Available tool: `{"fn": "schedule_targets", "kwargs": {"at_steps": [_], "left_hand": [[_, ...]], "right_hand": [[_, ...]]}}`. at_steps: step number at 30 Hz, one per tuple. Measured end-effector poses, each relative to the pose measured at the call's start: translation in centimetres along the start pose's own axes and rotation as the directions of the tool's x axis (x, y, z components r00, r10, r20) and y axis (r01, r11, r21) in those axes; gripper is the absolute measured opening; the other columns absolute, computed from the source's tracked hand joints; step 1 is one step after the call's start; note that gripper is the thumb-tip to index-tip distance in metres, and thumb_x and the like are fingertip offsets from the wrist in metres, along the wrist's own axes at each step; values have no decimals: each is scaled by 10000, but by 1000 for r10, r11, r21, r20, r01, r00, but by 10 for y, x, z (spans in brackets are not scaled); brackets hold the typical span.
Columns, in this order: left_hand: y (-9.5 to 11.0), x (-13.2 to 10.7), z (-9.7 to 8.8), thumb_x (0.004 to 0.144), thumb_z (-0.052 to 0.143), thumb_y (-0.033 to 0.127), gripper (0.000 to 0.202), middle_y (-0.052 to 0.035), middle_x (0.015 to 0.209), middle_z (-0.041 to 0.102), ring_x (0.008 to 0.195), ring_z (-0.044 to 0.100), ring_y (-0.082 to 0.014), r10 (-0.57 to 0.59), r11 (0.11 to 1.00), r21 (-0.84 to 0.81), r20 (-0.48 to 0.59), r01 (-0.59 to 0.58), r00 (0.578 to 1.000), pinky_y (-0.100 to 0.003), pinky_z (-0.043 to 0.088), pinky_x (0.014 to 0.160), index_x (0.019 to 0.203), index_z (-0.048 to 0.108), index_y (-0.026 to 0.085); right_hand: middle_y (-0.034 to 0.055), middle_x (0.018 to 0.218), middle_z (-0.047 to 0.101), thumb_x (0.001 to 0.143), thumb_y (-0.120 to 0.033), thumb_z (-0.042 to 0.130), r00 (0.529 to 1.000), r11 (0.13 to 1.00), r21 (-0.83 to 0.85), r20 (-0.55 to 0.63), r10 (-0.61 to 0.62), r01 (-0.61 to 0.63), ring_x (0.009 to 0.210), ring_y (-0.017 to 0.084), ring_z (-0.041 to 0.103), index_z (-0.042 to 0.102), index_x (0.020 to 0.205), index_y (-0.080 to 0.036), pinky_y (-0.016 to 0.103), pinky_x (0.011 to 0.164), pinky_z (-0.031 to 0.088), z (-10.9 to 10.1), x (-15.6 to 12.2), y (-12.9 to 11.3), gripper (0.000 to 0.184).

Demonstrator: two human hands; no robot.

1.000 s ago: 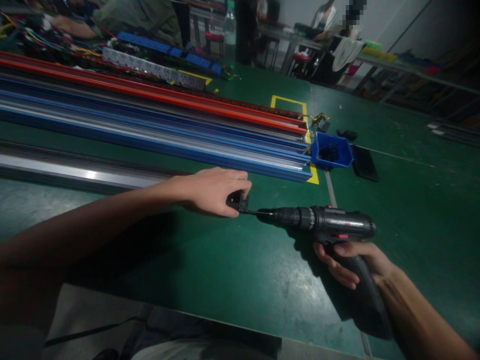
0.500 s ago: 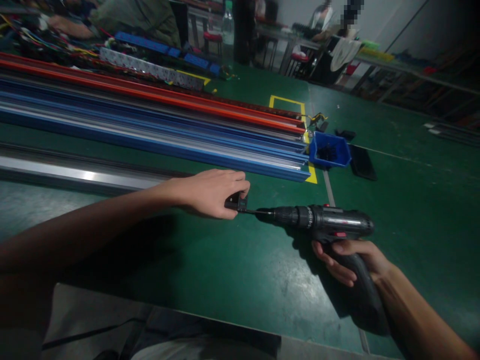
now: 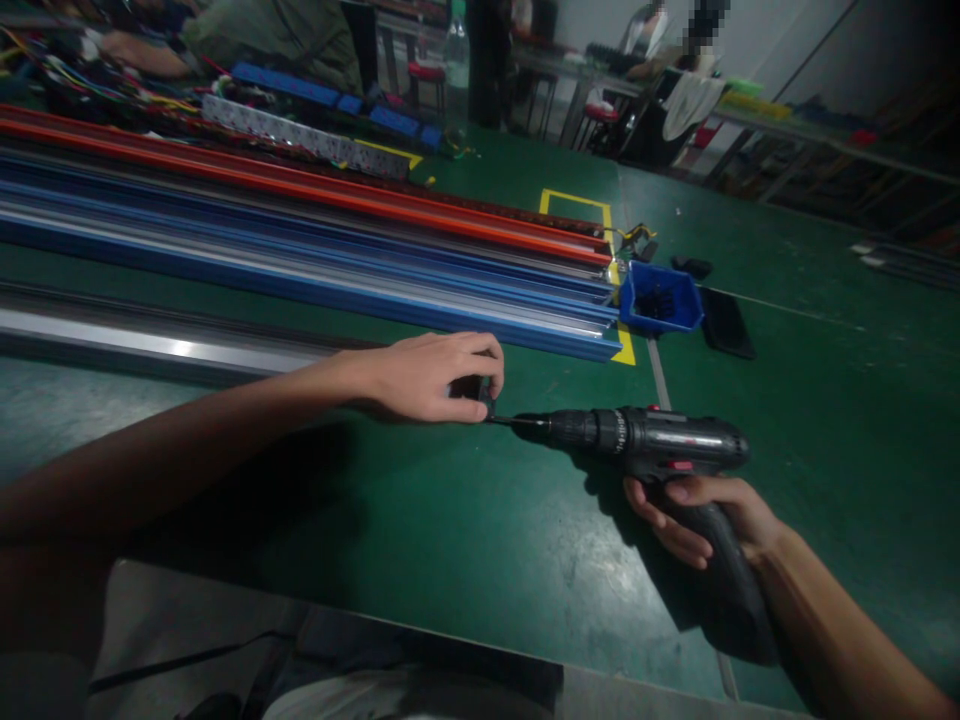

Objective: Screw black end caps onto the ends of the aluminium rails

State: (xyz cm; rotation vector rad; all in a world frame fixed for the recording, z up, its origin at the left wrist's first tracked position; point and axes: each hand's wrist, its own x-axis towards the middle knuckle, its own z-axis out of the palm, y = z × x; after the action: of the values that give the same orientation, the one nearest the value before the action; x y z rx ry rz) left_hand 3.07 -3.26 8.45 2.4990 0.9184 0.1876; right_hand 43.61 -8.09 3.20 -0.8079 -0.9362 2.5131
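Note:
My right hand is wrapped round the handle of a black cordless drill, which lies on its side low over the green tabletop. Its long thin bit points left and reaches a small black end piece. Thumb and fingers of my left hand grip that piece at the right end of a grey metal profile. Much of the piece is hidden behind my fingers, and I cannot tell whether the bit sits in a screw.
Blue profiles and an orange profile lie behind my left hand. A blue bin of small black parts stands at their right end, beside a dark flat device. Across the table are wiring, a bottle and a person's arm.
My left hand has shifted slightly up and right, its thumb now covering more of the black end piece. The drill and my right hand have hardly moved.

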Motion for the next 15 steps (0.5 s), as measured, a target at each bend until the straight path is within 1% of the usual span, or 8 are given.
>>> {"fn": "schedule_targets", "kwargs": {"at_steps": [1,2,4,6,9,12,14,15], "left_hand": [[-1,1,-1,1011,442,421,294,-52,1286,581,1137,588,-207,17,999,-49,-14,-17,1000,-310,439,949,1059,668,239],[-2,1,0,1047,353,382,358,-54,1254,595,1120,592,-191,19,997,-80,-33,-22,999,-302,434,967,1026,673,224],[-3,4,3,1073,264,368,442,-56,1146,634,1040,609,-176,-11,998,-66,-63,7,998,-291,442,938,998,667,204],[-4,6,8,1073,284,423,440,-48,1050,661,977,622,-180,-57,998,19,-68,58,996,-289,446,870,1005,660,205],[-4,7,13,1065,315,467,430,-35,1000,682,923,635,-180,-93,990,105,-61,99,994,-285,434,804,991,658,217],[-3,7,14,1066,304,456,430,-29,994,687,917,640,-178,-106,987,113,-67,113,992,-281,428,795,974,653,223],[-3,7,13,1069,290,462,437,-26,986,684,913,639,-178,-110,987,112,-61,116,992,-280,425,792,969,642,224],[-3,7,13,1071,282,464,441,-26,983,681,910,637,-178,-110,987,112,-56,116,992,-280,423,790,967,636,223]], "right_hand": [[80,792,657,894,-270,634,1000,1000,4,-6,3,-3,391,62,502,721,1029,-54,192,429,524,-1,0,0,269],[82,793,657,895,-272,635,1000,1000,6,-10,6,-6,392,61,503,719,1033,-53,189,428,519,-1,-1,1,272],[79,799,656,901,-280,631,1000,1000,4,-5,7,-7,395,56,501,716,1046,-57,185,433,519,-2,-1,1,280],[73,805,651,908,-289,622,1000,1000,-2,3,5,-5,401,53,499,716,1048,-65,183,441,524,-2,-1,1,280],[73,810,650,905,-288,615,1000,1000,-17,0,6,-6,399,49,479,719,1033,-70,183,442,523,0,0,0,274],[54,716,629,903,-298,600,1000,999,-49,14,4,-3,380,55,437,727,995,-54,187,436,511,4,1,-2,290],[31,641,602,903,-305,582,1000,998,-62,23,11,-9,374,63,410,728,1022,-41,187,432,497,6,2,-3,324],[32,642,608,902,-305,574,1000,998,-65,22,14,-12,376,64,400,724,1055,-36,186,431,490,7,2,-4,344]]}}
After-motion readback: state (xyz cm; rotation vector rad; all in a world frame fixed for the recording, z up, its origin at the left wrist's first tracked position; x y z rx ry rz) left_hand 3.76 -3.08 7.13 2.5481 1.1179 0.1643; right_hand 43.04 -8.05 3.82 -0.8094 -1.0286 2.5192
